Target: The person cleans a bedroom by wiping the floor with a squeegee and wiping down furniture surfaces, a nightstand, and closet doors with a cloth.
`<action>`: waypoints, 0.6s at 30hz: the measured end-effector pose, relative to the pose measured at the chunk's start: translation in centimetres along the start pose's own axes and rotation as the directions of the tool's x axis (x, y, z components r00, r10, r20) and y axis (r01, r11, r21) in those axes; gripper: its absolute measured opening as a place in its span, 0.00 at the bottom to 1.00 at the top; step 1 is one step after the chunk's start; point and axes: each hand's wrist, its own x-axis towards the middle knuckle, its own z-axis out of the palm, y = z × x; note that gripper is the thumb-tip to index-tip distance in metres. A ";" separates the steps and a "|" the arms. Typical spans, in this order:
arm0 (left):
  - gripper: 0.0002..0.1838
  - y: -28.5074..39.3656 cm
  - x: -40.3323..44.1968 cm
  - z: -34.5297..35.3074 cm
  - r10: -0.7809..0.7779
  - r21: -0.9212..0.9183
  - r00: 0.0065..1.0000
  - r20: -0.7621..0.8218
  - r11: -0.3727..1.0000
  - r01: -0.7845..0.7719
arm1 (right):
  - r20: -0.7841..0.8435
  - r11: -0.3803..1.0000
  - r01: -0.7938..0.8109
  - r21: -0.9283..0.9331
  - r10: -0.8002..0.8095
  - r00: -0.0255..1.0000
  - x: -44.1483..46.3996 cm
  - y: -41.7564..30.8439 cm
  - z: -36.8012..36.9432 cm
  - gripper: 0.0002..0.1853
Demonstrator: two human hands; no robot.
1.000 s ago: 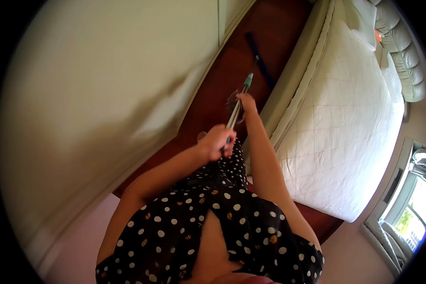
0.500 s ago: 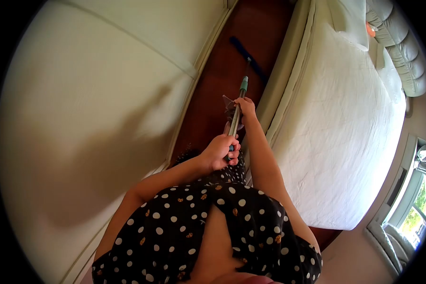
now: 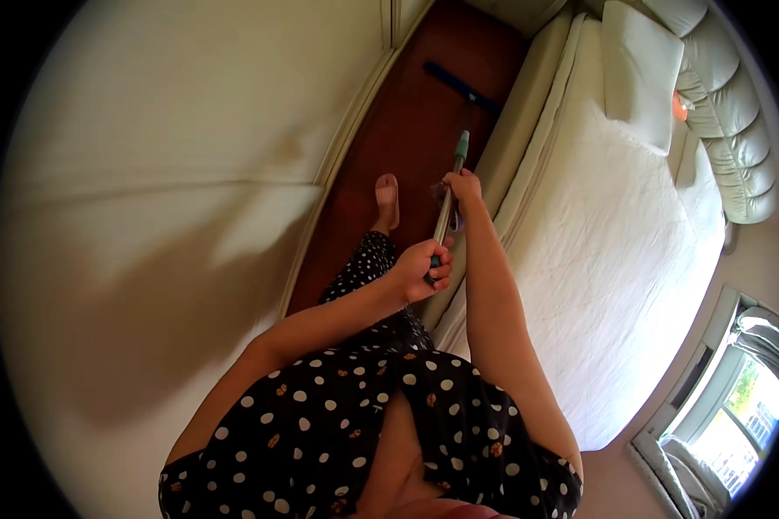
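My left hand (image 3: pixel 422 270) is wrapped round the dark grip at the near end of a flat mop's metal pole (image 3: pixel 444 221). Further along the same pole, close to the bed's side, my right hand (image 3: pixel 464 186) is closed on it. Past the right hand the pole has a pale green collar (image 3: pixel 461 147). The mop's long, narrow blue head (image 3: pixel 459 85) lies across the reddish-brown floor (image 3: pixel 363 164), its right end close to the bed base.
A bed with a white cover (image 3: pixel 597 277) and a pillow (image 3: pixel 639 78) runs along the right. Pale sliding panels (image 3: pixel 173 104) line the left side. My foot in a light slipper (image 3: pixel 388 199) stands on the narrow floor strip. A window (image 3: pixel 744 406) is at lower right.
The view has shifted and turned a little. My foot in the slipper has come into sight ahead on the left. The mop head lies more level across the floor; both hands keep their hold.
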 end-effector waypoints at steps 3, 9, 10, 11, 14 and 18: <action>0.17 0.8 -2.4 1.4 0.008 -0.056 1.000 0.001 0.998 -0.008 | 0.048 0.939 0.011 -0.343 0.006 0.999 0.9 -0.3 0.5 0.23; 0.14 8.3 -3.8 5.7 0.033 -0.176 0.995 0.091 0.984 -0.016 | 0.029 0.869 -0.014 -0.494 0.033 0.999 1.9 -12.1 1.7 0.26; 0.14 9.6 -3.7 6.2 0.040 -0.205 0.993 0.110 0.979 -0.017 | 0.022 0.841 -0.023 -0.541 0.042 0.999 1.9 -14.3 2.2 0.25; 0.13 10.8 -3.7 6.7 0.049 -0.233 0.991 0.128 0.972 -0.017 | 0.014 0.809 -0.033 -0.586 0.051 0.999 1.9 -16.4 2.8 0.25; 0.11 13.9 -4.4 7.2 0.048 -0.312 0.979 0.199 0.950 0.017 | -0.009 0.711 -0.042 -0.701 0.051 0.999 1.4 -20.7 4.8 0.23; 0.09 19.9 -0.1 15.5 0.059 -0.374 0.983 0.173 0.927 0.011 | 0.008 0.643 -0.050 -0.765 0.087 0.996 7.2 -29.3 2.1 0.20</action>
